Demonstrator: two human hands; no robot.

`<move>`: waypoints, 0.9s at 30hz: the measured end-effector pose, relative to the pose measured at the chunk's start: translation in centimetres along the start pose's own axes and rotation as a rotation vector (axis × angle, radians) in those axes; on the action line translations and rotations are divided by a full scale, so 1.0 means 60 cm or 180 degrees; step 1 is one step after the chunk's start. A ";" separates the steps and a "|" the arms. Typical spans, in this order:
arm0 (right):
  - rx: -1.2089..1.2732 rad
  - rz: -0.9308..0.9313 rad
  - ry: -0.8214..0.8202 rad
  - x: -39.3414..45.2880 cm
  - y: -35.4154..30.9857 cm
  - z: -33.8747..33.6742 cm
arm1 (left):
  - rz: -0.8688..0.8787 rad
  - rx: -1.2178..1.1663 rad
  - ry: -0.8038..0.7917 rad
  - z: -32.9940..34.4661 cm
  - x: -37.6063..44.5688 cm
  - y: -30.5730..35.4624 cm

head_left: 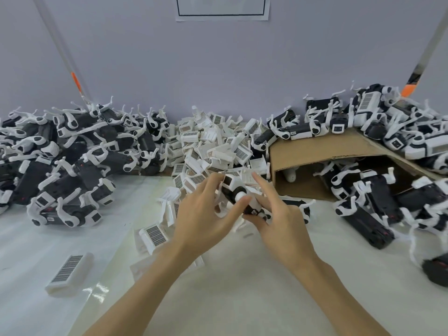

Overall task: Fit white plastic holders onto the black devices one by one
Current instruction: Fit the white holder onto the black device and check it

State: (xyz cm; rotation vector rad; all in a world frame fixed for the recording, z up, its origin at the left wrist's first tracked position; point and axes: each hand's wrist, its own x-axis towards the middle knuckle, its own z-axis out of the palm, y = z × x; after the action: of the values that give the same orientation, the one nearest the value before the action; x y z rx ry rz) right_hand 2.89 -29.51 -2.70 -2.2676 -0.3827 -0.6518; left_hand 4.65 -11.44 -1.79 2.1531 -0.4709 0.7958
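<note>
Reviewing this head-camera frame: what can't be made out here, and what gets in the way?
- Black device in both hands: motion blur plus the left hand and right hand hide whether its white holder is fully seated.
- Cardboard box: its folded flap shadows the interior.
- Paper sheet on the wall: cut off by the top edge, print too faint.
- Loose holder, lower left: grid pattern too small to read.

Heap of holders (213, 144) sitting centre, against wall (218, 69) at back of table (242, 287). Pile of devices (68, 151) lying left of it. Cardboard box (322, 151) tipped on side to right, more devices (378, 192) spilling out in front, others (397, 120) resting on top. Both hands (242, 209) working just before centre heap. Lone holder (70, 272) lying near left, well apart.
</note>
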 end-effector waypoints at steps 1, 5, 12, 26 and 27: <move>0.0039 -0.0058 0.0003 0.000 0.001 -0.001 | 0.0008 -0.0112 0.0117 0.002 -0.002 0.006; 0.0771 0.0085 0.0041 -0.001 0.009 0.002 | 0.0231 0.0035 0.0491 0.005 -0.002 0.013; 0.0906 0.0300 -0.0746 -0.003 0.017 0.016 | 0.1095 0.0408 0.0716 0.009 -0.003 -0.007; 0.2326 0.0949 -0.0472 0.003 0.010 0.022 | -0.2117 -0.2927 -0.0507 -0.033 0.038 -0.025; 0.2296 0.1014 -0.0334 0.005 0.008 0.021 | -0.2086 -0.2804 -0.0522 -0.033 0.039 -0.028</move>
State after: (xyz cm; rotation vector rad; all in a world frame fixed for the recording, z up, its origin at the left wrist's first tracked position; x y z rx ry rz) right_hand 3.77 -28.88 -3.58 -1.6181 -0.2431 -0.1788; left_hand 6.56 -9.00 -0.10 1.3873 -0.1196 0.0037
